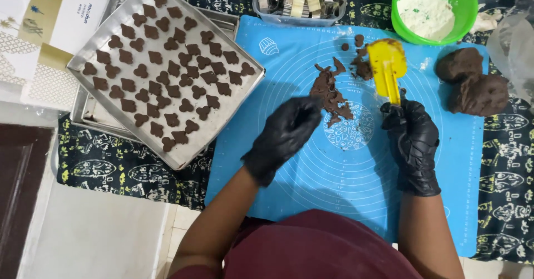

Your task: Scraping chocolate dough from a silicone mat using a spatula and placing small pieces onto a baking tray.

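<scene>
On blue silicone mat [311, 162], ragged brown dough scraps [331, 93]

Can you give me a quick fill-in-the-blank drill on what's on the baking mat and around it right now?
1. The right hand holds a ____ scraper.
2. The left hand touches the dough scraps on the ____ mat.
3. The cut cookies sit on a metal ____.
4. The flour is in a ____ bowl.

Missing words: yellow; blue; tray; green
</scene>
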